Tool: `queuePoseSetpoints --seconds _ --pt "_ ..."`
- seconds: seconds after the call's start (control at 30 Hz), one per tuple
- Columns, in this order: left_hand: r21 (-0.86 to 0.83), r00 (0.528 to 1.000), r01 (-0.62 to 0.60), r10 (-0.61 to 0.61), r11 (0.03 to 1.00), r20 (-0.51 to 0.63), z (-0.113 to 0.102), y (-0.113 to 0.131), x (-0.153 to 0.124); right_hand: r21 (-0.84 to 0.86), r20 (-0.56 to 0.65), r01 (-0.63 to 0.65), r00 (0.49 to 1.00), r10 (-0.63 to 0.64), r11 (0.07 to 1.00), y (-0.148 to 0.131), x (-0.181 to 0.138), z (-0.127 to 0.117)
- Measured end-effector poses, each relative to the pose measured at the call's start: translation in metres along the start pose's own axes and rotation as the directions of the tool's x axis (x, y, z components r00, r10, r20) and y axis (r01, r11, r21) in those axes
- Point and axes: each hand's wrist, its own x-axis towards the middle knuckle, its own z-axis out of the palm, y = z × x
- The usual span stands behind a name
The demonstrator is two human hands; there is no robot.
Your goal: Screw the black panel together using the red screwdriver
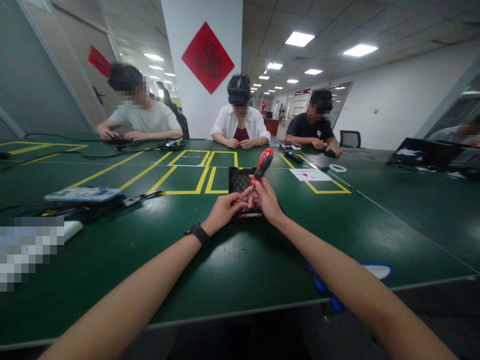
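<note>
My right hand (269, 201) is closed around the lower part of a screwdriver (264, 166) with a red and black handle. The handle points up and its shaft slants down to the left. Close to the shaft's lower end, my left hand (224, 209) is pinched, its fingertips meeting those of my right hand. Whatever those left fingers hold is too small to make out. Under both hands lies an open black case (237, 176) with a dark, patterned inside, partly covered by my fingers. A black band is on my left wrist.
Yellow tape (180, 192) marks the green table (168, 280). Devices and cables (86, 196) lie at the left. A white printed sheet (309, 175) and a tape roll (338, 168) lie at the right. Blue-and-white gloves (377, 270) are by my right forearm. Several people sit opposite.
</note>
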Motion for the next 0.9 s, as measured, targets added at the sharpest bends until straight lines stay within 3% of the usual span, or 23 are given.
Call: queuePoseSetpoints --seconds 0.23,0.47,0.63,0.9 --pt "0.044 0.999 0.006 -0.004 0.999 -0.039 0.0003 0.0018 -0.0001 -0.059 -0.031 0.053 0.998 -0.055 0.997 -0.0021 -0.0017 0.0025" --pt "0.122 0.996 -0.081 0.078 0.989 0.035 -0.0036 0.0007 0.0014 0.001 -0.035 0.037 0.999 -0.036 0.999 0.0005 -0.0005 0.0001" --pt "0.068 0.997 -0.035 0.03 0.997 0.07 -0.0018 0.0002 0.0015 -0.028 -0.055 0.06 0.997 -0.061 0.998 0.0038 0.0003 -0.0009" --pt "0.105 0.999 -0.034 0.037 0.994 -0.025 -0.0008 -0.0037 0.0004 -0.086 -0.04 0.091 0.995 -0.095 0.992 0.0069 0.0004 -0.0001"
